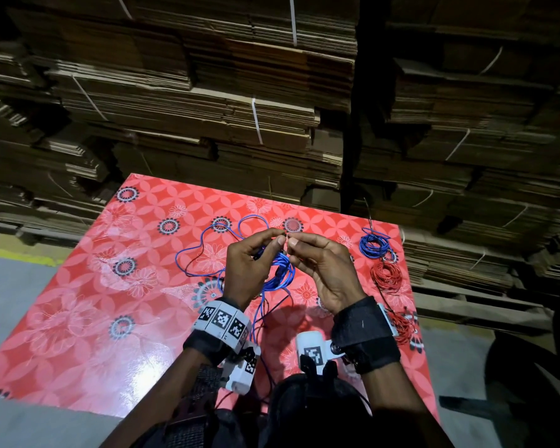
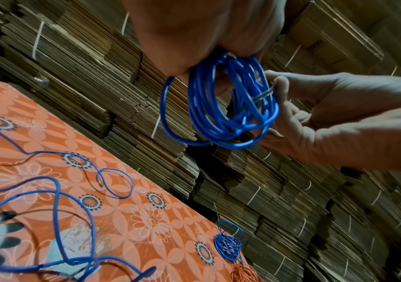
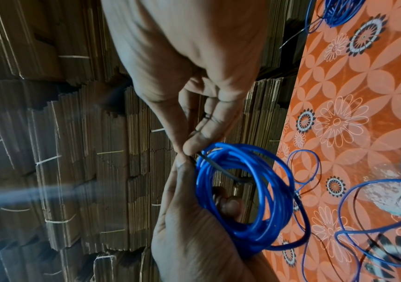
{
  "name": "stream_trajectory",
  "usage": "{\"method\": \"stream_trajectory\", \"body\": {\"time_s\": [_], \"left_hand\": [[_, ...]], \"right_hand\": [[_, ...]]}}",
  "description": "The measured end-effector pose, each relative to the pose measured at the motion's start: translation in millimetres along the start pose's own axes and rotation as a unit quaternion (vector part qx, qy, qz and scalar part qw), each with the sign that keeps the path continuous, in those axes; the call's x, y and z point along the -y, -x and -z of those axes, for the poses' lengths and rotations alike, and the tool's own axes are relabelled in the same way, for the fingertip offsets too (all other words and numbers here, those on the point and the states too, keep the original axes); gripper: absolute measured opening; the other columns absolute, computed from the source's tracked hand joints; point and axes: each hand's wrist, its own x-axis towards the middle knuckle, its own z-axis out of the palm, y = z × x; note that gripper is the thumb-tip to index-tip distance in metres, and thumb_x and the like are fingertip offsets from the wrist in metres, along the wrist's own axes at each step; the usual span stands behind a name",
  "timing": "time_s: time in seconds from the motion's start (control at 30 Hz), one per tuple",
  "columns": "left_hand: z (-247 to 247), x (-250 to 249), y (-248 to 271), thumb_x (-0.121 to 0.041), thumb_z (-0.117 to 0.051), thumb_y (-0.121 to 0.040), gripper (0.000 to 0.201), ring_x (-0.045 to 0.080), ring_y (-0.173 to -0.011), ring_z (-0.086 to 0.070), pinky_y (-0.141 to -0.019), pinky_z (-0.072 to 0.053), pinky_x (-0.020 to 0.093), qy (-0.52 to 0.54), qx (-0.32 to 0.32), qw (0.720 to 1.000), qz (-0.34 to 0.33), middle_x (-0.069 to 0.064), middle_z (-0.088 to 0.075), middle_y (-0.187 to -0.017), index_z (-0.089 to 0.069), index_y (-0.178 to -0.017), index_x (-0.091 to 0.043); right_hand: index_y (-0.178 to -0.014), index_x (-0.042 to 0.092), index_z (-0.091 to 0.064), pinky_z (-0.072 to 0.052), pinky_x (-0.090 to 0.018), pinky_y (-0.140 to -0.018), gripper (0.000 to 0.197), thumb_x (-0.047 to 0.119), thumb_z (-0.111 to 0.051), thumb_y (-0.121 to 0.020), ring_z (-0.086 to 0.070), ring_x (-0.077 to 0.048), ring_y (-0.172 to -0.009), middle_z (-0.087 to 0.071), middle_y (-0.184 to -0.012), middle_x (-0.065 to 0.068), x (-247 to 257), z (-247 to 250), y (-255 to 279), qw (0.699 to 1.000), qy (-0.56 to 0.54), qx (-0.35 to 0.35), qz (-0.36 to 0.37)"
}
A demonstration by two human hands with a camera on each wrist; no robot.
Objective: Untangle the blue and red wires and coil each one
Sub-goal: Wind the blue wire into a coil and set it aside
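Both hands are raised over the red floral table (image 1: 117, 318), with their fingertips meeting. My left hand (image 1: 278, 239) holds a blue wire coil (image 1: 280, 273), its fingers passing through the ring (image 3: 245, 192). My right hand (image 1: 291, 239) pinches a thin grey tie (image 2: 263, 94) that crosses the coil (image 2: 221, 106). In the right wrist view the left thumb (image 3: 182, 171) presses at the same spot on the tie (image 3: 209, 162). More blue wire (image 1: 204, 244) lies in loose loops on the table at the left, and a strand hangs below the coil.
At the table's right edge lie a small tied blue coil (image 1: 374, 245), a red coil (image 1: 385, 274) and another red bundle (image 1: 401, 321), partly hidden by my right wrist. Strapped stacks of flat cardboard (image 1: 240, 108) rise just behind the table.
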Motion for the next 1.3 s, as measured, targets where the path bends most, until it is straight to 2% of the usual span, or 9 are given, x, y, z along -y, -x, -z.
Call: {"method": "stream_trajectory", "body": {"time_s": [0.27,0.47,0.57,0.7,0.77,0.8,0.9,0.97,1.3], "left_hand": [[2.4,0.3,-0.4,-0.009,-0.064,-0.093,0.031,0.011,-0.066,-0.062,-0.050,-0.047,0.025,-0.040,0.009,0.998,-0.043,-0.005,-0.072,-0.079,-0.071,-0.096,-0.039],[2.3,0.4,0.3,-0.003,-0.059,-0.095,0.024,-0.002,-0.060,-0.051,-0.053,-0.042,0.017,-0.042,0.018,0.998,-0.050,-0.015,-0.064,-0.071,-0.067,-0.094,-0.026],[2.9,3.4,1.2,-0.005,-0.060,-0.095,0.024,0.004,-0.071,-0.062,-0.061,-0.049,0.023,-0.030,0.022,0.998,-0.047,-0.006,-0.071,-0.081,-0.069,-0.098,-0.028],[3.2,4.6,1.0,-0.006,-0.063,-0.093,0.026,-0.007,-0.075,-0.061,-0.062,-0.048,0.015,-0.042,0.014,0.998,-0.034,-0.021,-0.070,-0.083,-0.069,-0.108,-0.026],[3.9,5.3,0.8,-0.004,-0.062,-0.093,0.024,-0.002,-0.084,-0.066,-0.072,-0.050,0.018,-0.040,0.016,0.998,-0.053,-0.016,-0.072,-0.092,-0.071,-0.108,-0.022],[4.3,5.6,0.9,-0.004,-0.062,-0.093,0.024,0.001,-0.083,-0.066,-0.073,-0.051,0.020,-0.038,0.017,0.998,-0.057,-0.016,-0.073,-0.091,-0.072,-0.106,-0.022],[4.1,7.4,1.0,-0.007,-0.062,-0.094,0.018,0.002,-0.059,-0.051,-0.055,-0.043,0.021,-0.039,0.009,0.998,-0.040,-0.016,-0.065,-0.070,-0.073,-0.101,-0.019],[4.4,7.6,1.4,-0.009,-0.063,-0.094,0.016,0.003,-0.054,-0.043,-0.049,-0.038,0.020,-0.046,-0.001,0.998,-0.042,-0.018,-0.059,-0.063,-0.073,-0.100,-0.019],[4.4,5.5,5.1,-0.012,-0.066,-0.092,0.011,-0.004,-0.052,-0.047,-0.051,-0.038,0.018,-0.050,0.000,0.998,-0.042,-0.021,-0.059,-0.061,-0.074,-0.096,-0.020]], "right_hand": [[-0.096,0.003,-0.075,-0.055,-0.022,-0.070,0.013,0.001,-0.069,-0.085,-0.069,-0.016,-0.085,-0.072,-0.088,-0.010,-0.7,-0.2,0.1,1.000,0.023,0.004,0.013],[-0.099,0.001,-0.074,-0.055,-0.022,-0.070,0.014,0.001,-0.067,-0.087,-0.067,-0.012,-0.081,-0.071,-0.085,-0.007,-1.6,0.2,0.0,0.999,0.029,0.006,0.029],[-0.101,0.000,-0.074,-0.054,-0.021,-0.070,0.015,0.002,-0.066,-0.088,-0.067,-0.012,-0.082,-0.070,-0.088,-0.010,-3.0,0.5,0.8,0.999,0.034,0.015,0.033],[-0.104,0.000,-0.073,-0.054,-0.020,-0.069,0.017,0.002,-0.066,-0.088,-0.068,-0.012,-0.085,-0.072,-0.093,-0.009,-5.7,1.0,0.9,0.998,0.033,0.025,0.042],[-0.103,0.001,-0.073,-0.054,-0.020,-0.069,0.016,0.001,-0.066,-0.088,-0.068,-0.011,-0.084,-0.073,-0.092,-0.006,-6.1,0.9,1.0,0.998,0.033,0.026,0.047],[-0.102,0.002,-0.073,-0.054,-0.020,-0.069,0.016,0.000,-0.066,-0.088,-0.068,-0.011,-0.084,-0.073,-0.092,-0.005,-6.5,0.8,0.9,0.998,0.034,0.027,0.051],[-0.099,0.005,-0.074,-0.054,-0.021,-0.069,0.015,-0.001,-0.066,-0.088,-0.068,-0.012,-0.087,-0.074,-0.095,-0.006,-7.3,0.4,1.7,0.997,0.033,0.030,0.063],[-0.098,0.006,-0.075,-0.054,-0.022,-0.069,0.014,0.000,-0.066,-0.088,-0.069,-0.014,-0.089,-0.074,-0.097,-0.007,-8.3,0.1,2.3,0.997,0.033,0.027,0.068],[-0.101,0.005,-0.074,-0.054,-0.023,-0.074,0.015,0.001,-0.067,-0.088,-0.070,-0.018,-0.092,-0.074,-0.104,-0.011,-13.1,0.7,4.7,0.997,0.030,0.024,0.072]]}}
